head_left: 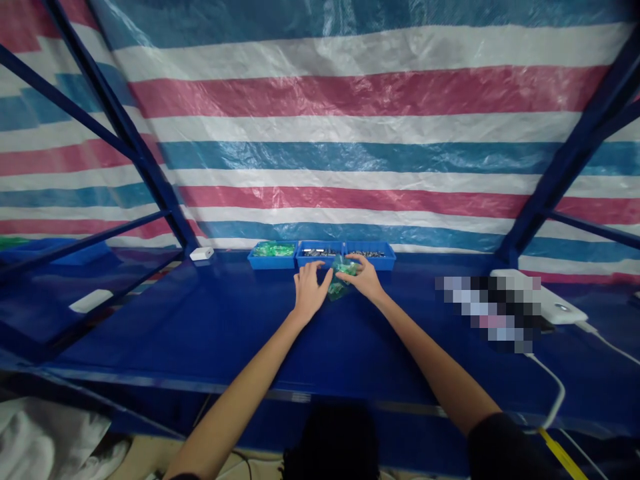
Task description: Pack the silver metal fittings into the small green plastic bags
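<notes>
My right hand [366,279] is closed on a small clear plastic bag with a green tint [340,287], pinched between thumb and fingers. The bag hangs just above the blue table, in front of the bins. To its left is my left hand [311,291], fingers apart, the thumb close to the bag's edge; whether it touches is unclear. The left fingertips are at the front of the middle blue bin [306,260], which holds small metal parts. Similar small parts lie in the right blue bin [389,260]. Green plastic packets fill the left blue bin [273,261].
A small white box [201,253] sits at the table's back left. On the right lie a white power bank [560,307] with cables and a blurred-out object [487,313]. Blue frame posts [530,193] and a striped tarp [345,153] enclose the table [210,333].
</notes>
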### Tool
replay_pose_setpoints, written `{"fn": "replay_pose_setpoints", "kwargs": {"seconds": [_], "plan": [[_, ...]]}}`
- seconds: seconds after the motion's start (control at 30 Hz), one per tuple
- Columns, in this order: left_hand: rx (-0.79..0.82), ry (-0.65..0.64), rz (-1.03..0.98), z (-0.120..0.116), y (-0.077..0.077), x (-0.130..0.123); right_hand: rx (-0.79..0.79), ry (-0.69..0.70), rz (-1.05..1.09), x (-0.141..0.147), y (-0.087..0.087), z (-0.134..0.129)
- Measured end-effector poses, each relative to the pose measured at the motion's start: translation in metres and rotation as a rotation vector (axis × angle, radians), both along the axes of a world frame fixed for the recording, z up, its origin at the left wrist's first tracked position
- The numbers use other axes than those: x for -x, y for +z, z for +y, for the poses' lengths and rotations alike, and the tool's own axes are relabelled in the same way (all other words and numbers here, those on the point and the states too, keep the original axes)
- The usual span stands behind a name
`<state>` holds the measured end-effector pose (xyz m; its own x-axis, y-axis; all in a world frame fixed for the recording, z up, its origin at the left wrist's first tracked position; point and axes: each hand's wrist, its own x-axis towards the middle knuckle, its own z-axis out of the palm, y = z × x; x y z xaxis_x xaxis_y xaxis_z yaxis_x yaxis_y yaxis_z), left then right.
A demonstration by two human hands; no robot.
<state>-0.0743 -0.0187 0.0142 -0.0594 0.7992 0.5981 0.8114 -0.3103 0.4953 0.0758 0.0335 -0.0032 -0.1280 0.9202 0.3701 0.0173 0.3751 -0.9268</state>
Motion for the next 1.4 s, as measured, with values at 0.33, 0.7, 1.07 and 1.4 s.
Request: {"fn": "replay_pose_setpoints", "kwargs": {"seconds": [0.33,0.7,1.07,1.4], "plan": [[-0.206,-0.226,-0.196,0.007,0.000,0.018,-0.183,0.004,-0.130,0.003,0.010,-0.015],[-0.234,-0.154,-0.013,-0.002,0.006,0.018,-0.402,-0.301,-0.405,0.002,0.019,-0.035],[-0.198,0.007,-0.237,0.041,0.022,0.080,-0.206,-0.219,-0.445,-0.008,0.010,-0.020],[0.022,0.003,0.060,0.113,0.076,0.148,-0.176,-0.096,-0.506,0.000,0.006,-0.020]]}}
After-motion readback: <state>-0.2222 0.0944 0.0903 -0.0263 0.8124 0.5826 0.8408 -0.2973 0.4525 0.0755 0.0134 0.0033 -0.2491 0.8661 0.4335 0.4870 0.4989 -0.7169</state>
